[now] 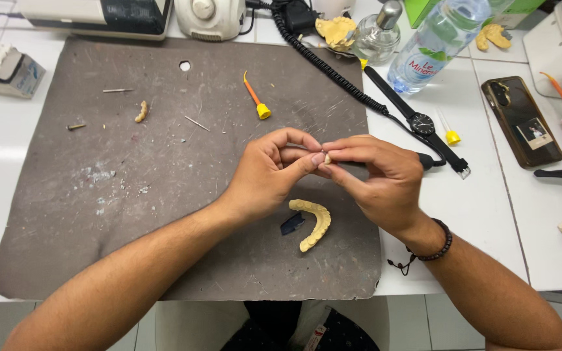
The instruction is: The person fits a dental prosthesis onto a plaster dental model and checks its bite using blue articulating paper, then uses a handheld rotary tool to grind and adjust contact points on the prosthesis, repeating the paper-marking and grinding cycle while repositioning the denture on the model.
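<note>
Left hand and right hand pinching one small cream tooth piece between fingertips above grey mat; yellow dental arch cast lying just below, apparently not yet refitted. Wristwatch farther right.

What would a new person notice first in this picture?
First, the left hand and right hand meet above a grey mat and pinch a tiny cream piece between their fingertips. Just below them, a yellowish dental arch cast lies on the mat. A black watch lies to the right on the white table.
</note>
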The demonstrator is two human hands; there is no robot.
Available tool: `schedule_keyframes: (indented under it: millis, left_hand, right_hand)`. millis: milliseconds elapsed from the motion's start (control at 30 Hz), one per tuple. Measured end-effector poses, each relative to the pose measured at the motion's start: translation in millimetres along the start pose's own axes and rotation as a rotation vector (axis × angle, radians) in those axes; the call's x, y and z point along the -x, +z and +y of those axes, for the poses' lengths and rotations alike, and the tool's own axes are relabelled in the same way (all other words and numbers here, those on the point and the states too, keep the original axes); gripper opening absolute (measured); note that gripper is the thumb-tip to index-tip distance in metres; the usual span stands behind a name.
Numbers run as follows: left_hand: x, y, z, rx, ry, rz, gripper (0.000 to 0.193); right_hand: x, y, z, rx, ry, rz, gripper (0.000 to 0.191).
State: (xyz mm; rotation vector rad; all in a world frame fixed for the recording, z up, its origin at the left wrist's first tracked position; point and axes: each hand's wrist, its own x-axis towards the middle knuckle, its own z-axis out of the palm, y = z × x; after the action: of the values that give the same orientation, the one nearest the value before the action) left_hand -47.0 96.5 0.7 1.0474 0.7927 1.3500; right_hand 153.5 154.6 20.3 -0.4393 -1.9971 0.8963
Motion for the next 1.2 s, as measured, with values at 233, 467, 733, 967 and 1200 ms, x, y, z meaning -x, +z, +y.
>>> schedule_keyframes:
  millis: [233, 467, 733, 967, 1200]
  left_hand:
    - [7.7, -13.3, 14.0, -0.73, 0.271, 0.103, 0.019]
    - [8.2, -16.8, 15.7, -0.836, 0.342, 0.115, 0.015]
    - [10.1, -17.2, 15.7, -0.924, 0.372, 0.1, 0.015]
    - [10.1, -17.4, 15.9, -0.924, 0.369, 0.087, 0.015]
    - [11.6, -18.2, 16.0, -0.986, 0.369, 0.048, 0.014]
  right_hand:
    - [-10.2, -12.9, -11.9, 0.202, -0.009, -0.197, 0.021]
    - [-8.8, -8.2, -22.2, 0.33, -0.113, -0.362, 0.023]
    - [-5.3, -7.7, -25.4, 0.426, -0.061, -0.38, 0.023]
    - [-7.4, -8.0, -26.5, 0.391, -0.083, -0.409, 0.024]
    - [-7.3, -2.2, -25.0, 0.287, 0.031, -0.498, 0.019]
